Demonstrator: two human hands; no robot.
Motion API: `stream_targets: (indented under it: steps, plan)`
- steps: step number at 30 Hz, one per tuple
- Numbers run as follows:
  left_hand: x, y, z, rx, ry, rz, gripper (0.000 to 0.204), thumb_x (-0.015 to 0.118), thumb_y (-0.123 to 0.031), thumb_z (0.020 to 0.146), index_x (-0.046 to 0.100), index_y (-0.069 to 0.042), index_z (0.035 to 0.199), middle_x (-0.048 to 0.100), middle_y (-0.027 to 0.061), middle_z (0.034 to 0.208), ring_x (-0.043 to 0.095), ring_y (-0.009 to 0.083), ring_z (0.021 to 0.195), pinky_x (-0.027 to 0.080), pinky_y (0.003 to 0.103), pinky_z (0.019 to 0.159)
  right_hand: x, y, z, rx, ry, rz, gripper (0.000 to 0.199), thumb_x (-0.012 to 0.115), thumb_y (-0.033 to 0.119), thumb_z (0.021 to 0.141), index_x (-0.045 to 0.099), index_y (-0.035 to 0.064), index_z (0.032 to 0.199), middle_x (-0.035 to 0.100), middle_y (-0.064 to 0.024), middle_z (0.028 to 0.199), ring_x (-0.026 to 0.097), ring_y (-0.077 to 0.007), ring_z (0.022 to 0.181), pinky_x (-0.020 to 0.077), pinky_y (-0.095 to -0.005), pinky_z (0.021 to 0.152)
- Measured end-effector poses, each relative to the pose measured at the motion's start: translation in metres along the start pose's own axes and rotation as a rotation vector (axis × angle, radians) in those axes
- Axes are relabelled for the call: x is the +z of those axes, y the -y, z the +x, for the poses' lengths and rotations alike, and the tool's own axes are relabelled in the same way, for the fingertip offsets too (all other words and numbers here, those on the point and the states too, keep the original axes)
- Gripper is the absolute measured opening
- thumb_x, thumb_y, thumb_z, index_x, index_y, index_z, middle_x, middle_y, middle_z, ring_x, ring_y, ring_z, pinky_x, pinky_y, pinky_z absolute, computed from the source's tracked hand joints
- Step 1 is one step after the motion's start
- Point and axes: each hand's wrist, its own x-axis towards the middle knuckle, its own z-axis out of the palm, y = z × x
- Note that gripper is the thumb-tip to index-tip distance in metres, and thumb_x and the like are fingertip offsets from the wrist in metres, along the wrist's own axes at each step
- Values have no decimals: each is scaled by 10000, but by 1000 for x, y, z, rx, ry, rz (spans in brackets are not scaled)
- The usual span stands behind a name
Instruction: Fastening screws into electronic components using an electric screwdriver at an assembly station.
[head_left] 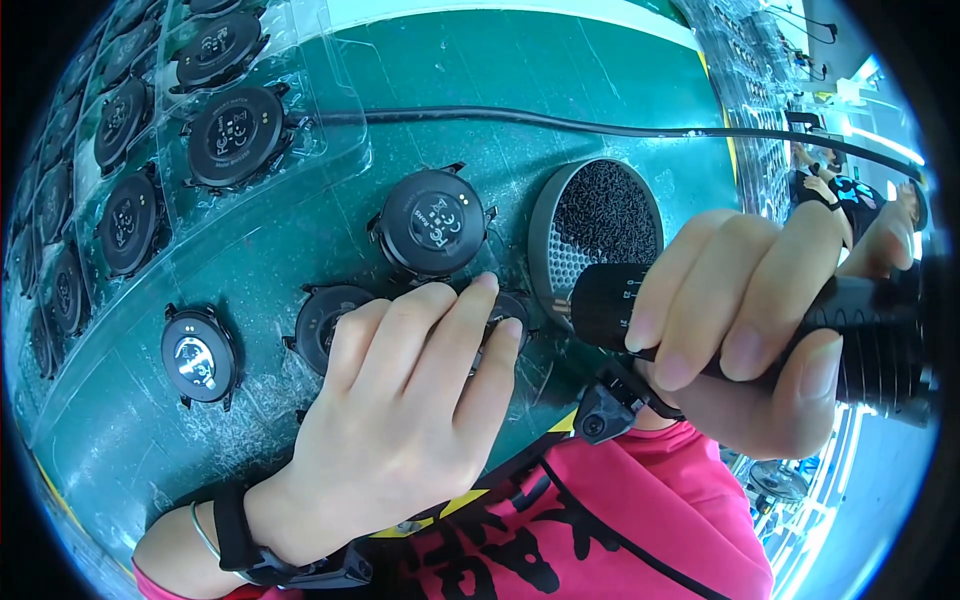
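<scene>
My left hand (400,390) is palm down, its fingers curved over a black round watch case (512,312) that it mostly hides. Thumb and forefinger tips rest on that case. In my right hand (745,310) is a black electric screwdriver (605,305), its fingers wrapped round the body. The narrow end points left, close beside the watch case under my left fingertips. Just above my left hand lies another watch case (432,222), back side up. A further watch case (335,318) is partly covered by my left fingers.
Behind the screwdriver tip stands a round dish (598,225) of tiny dark screws with a perforated plate. Clear plastic trays (330,160) of watch cases fill the left. A lone watch case (198,355) lies left on the green mat (480,60). A black cable (560,122) crosses behind.
</scene>
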Motion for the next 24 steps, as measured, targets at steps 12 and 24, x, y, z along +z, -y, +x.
stream_targets:
  steps: [12,24]
  plan:
    - [2,0,-1,-6,-19,13,424,767,-89,644,688,-23,1055,612,165,1217,582,307,958,446,414,767,-2,8,-27,-31,-102,80,475,488,142,975,284,53,1394,529,-60,805,559,-157,531,524,-308,507]
    - [-2,2,-1,14,6,21,375,756,-60,663,684,-26,1030,613,164,1221,586,311,972,440,430,811,13,-25,-16,-177,-249,174,524,480,161,978,275,97,1456,531,-48,782,556,-144,520,527,-312,512]
